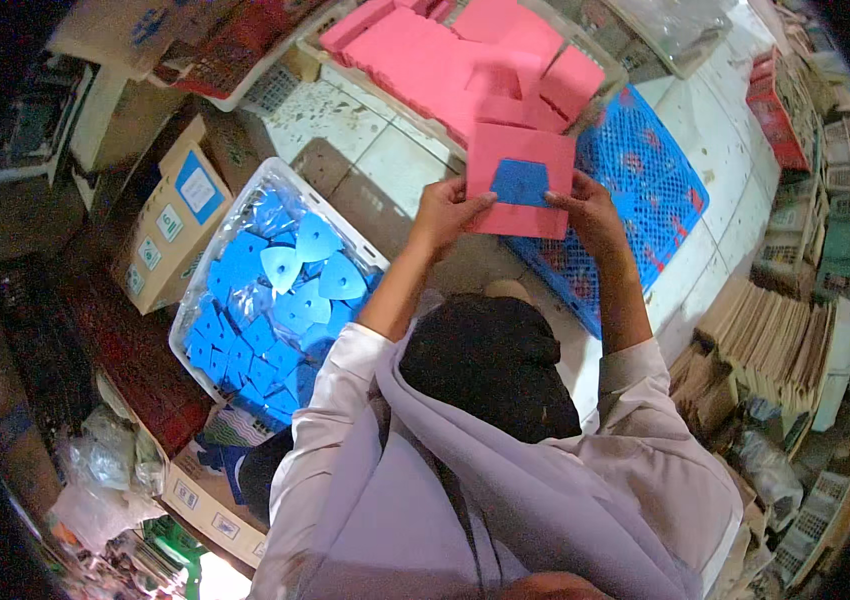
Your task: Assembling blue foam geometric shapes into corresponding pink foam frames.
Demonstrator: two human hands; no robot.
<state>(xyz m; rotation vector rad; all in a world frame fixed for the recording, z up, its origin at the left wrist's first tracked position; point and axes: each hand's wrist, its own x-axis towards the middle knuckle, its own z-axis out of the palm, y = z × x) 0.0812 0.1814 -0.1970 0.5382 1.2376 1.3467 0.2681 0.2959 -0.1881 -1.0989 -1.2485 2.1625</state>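
I hold a flat pink foam sheet (520,220) up in front of me with both hands. A darker blue trapezoid piece (522,182) shows in its middle; whether it sits in a cut-out or lies on top I cannot tell. My left hand (453,212) grips the sheet's left edge, its thumb reaching to the blue piece. On the opposite edge my right hand (593,212) is closed, thumb also at the blue piece. Just beyond the sheet is a tray (613,72) piled with pink foam sheets (425,65), one of which has a cut-out.
A white crate (181,318) at my left holds many blue foam pieces (285,300), with clear plastic bags among them. Beside it stands a cardboard box (170,235). An upturned-looking blue mesh basket (660,190) lies right of the sheet. Cardboard stacks (770,335) and a red crate (777,115) line the right.
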